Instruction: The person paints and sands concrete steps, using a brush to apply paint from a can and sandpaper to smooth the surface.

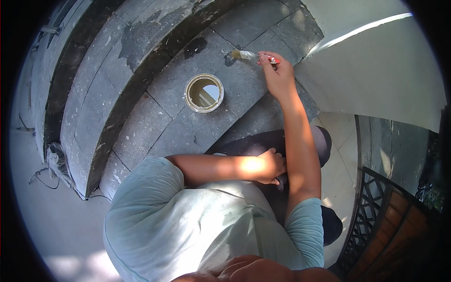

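Observation:
My right hand (280, 75) is closed around the red handle of a paintbrush (246, 55). The brush's tan bristles point left, over or against a small dark wet patch (229, 59) on the grey tile. An open round can (187, 96) stands to the lower left of the brush, with shiny liquid inside that reflects light. My left arm lies across my lap, and its hand (271, 167) is curled beside my right forearm. Whatever the left fingers may hold is hidden.
Curved grey tiled steps (105, 84) with pale specks rise on the left. A pale wall (376, 70) borders the upper right. A crumpled plastic bag (57, 162) and a thin cable (44, 181) lie at lower left. A dark lattice panel (369, 199) stands at lower right.

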`<state>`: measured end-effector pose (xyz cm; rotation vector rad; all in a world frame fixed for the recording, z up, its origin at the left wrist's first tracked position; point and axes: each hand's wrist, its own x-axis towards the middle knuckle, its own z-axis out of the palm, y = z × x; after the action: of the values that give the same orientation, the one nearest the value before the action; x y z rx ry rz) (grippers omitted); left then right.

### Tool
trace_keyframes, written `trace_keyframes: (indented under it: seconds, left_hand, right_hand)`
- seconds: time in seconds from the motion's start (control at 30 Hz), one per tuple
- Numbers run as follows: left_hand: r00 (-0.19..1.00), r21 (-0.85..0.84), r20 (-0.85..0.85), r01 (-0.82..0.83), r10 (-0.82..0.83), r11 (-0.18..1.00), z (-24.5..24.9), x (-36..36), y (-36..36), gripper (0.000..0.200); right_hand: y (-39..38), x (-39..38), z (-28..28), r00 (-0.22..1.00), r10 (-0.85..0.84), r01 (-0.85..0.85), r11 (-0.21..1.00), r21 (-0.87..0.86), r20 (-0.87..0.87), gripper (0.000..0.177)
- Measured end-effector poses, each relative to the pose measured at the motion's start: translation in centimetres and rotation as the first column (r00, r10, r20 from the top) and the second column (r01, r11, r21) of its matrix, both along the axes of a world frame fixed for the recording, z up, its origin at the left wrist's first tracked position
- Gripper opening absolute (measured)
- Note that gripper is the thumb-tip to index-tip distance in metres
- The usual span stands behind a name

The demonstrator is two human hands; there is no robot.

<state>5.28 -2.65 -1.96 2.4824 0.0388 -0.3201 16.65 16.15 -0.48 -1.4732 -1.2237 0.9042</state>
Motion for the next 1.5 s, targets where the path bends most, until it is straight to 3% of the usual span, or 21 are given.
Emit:
trace_keyframes:
  seconds: [0.1,0.2,0.3,0.4,0.5,0.6,0.7,0.8,0.9,1.0,1.03,1.13,1.17,1.37,1.47,1.5]
  left_hand:
    - [1.0,-0.001,0.01,-0.007,0.007,1.0,-0.4,0.0,-0.3,0.064]
    - [1.0,0.025,0.009,0.0,0.0,1.0,0.0,-0.1,-0.3,0.065]
    - [1.0,0.018,0.022,0.02,-0.021,1.0,-0.1,-0.3,-0.3,0.066]
    - [0.998,0.045,0.065,0.008,-0.01,0.999,-1.0,-0.1,-0.8,0.067]
    - [0.999,0.028,0.029,0.012,-0.013,1.0,-1.7,0.4,-1.4,0.067]
    - [1.0,0.031,0.015,0.012,-0.012,0.999,-1.2,0.5,-1.4,0.067]
    - [1.0,-0.007,-0.026,0.01,-0.01,1.0,-1.2,0.9,-1.3,0.068]
    - [0.999,-0.085,-0.031,-0.01,0.007,0.996,-0.9,1.2,-1.1,0.07]
    - [0.995,-0.133,-0.005,-0.1,0.1,0.986,-0.5,1.1,-1.3,0.071]
    - [0.991,-0.14,-0.041,-0.135,0.131,0.981,-0.2,1.3,-1.7,0.075]
    - [0.989,-0.124,-0.065,-0.143,0.136,0.982,0.1,1.4,-1.8,0.073]
    - [0.98,-0.115,-0.132,-0.165,0.149,0.98,1.0,2.0,-2.0,0.067]
    - [0.977,-0.134,-0.143,-0.177,0.158,0.975,1.4,2.1,-1.9,0.064]
    - [0.964,-0.159,-0.169,-0.233,0.206,0.959,2.0,2.5,-1.8,0.054]
    - [0.971,-0.181,-0.1,-0.232,0.217,0.956,2.2,2.1,-1.4,0.053]
    - [0.969,-0.228,-0.059,-0.248,0.241,0.942,2.1,2.0,-1.0,0.052]
  right_hand:
    - [0.4,0.0,-0.9,0.999,0.008,-0.008,1.0,0.004,-0.032,0.031]
    - [0.5,0.2,-0.5,0.992,0.047,-0.065,0.986,-0.151,-0.119,0.032]
    - [0.9,-0.1,-0.6,0.999,-0.048,0.048,0.996,-0.079,-0.008,0.032]
    - [1.4,0.1,-1.3,0.997,0.007,-0.015,0.996,-0.09,-0.082,0.032]
    - [1.7,-0.1,-2.0,0.995,-0.059,0.055,0.997,-0.054,-0.079,0.03]
    - [1.5,0.9,-1.0,0.951,-0.121,0.055,0.972,-0.228,-0.285,0.026]
    - [0.9,1.2,0.3,0.809,-0.225,0.048,0.946,-0.321,-0.543,0.025]
    - [0.3,0.9,0.8,0.79,-0.192,0.023,0.958,-0.285,-0.583,0.023]
    - [0.0,1.3,-0.3,0.802,-0.185,-0.006,0.948,-0.319,-0.568,0.033]
    - [-0.6,1.2,-0.9,0.841,-0.318,0.144,0.912,-0.385,-0.438,0.055]
    - [-0.7,1.9,-1.2,0.867,-0.273,0.109,0.92,-0.377,-0.417,0.086]
    - [-1.2,3.0,-0.5,0.929,-0.291,0.169,0.883,-0.439,-0.229,0.105]
    - [-1.4,4.1,-0.6,0.939,-0.242,0.1,0.872,-0.479,-0.245,0.12]
    - [-8.3,8.7,5.2,0.963,-0.129,0.005,0.886,-0.464,-0.235,0.113]
    - [-12.7,14.9,4.4,0.999,0.009,-0.026,0.878,-0.478,-0.038,0.102]
    - [-15.1,16.7,4.9,0.999,-0.03,0.015,0.873,-0.487,-0.023,0.089]
